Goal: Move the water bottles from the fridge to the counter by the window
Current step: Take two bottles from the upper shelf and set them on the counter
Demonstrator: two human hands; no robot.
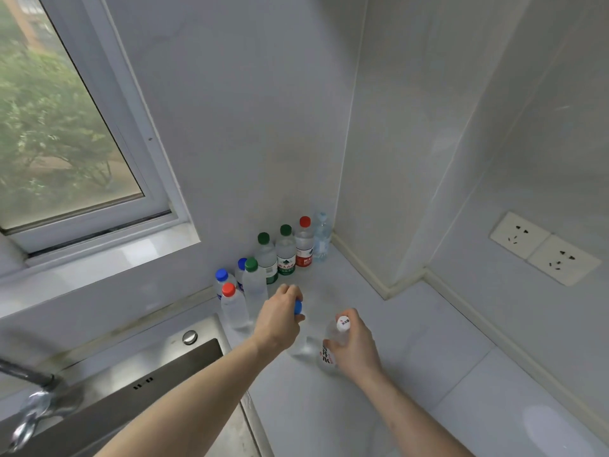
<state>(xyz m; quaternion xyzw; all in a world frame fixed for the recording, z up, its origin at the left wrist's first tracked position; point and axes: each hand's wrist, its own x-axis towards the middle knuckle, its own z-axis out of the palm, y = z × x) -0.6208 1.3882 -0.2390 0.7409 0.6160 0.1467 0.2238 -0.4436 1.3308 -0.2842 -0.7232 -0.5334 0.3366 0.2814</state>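
At the corner of a white kitchen surface (412,341) beside the window (66,127), I have both hands down on bottles: my left hand (280,316) is wrapped around the neck and shoulder of a blue-capped bottle (298,306), and my right hand (354,346) grips a white-capped bottle (331,347) by its upper body, red lettering showing on the label. Both bottles stand low over the surface near the frame's centre, at roughly 6 o'clock from the row already lined up; I cannot tell whether their bases are touching down. Eight bottles stand along the wall toward 12 o'clock: a pale-capped one (321,237) deepest in the corner, then a red-capped bottle (304,244), two with green caps (285,250), and a cluster of blue, green and red caps nearer the sink (148,374) at 9 o'clock. I judge these clear plastic bottles to be full, so moderately heavy, with thin walls that give under a squeeze; coming from the fridge they may be damp and slippery. The firmest hold is likely at the rigid neck under the cap, or around the labelled waist. Two wall sockets (543,247) sit at 3 o'clock, well apart from the bottles.
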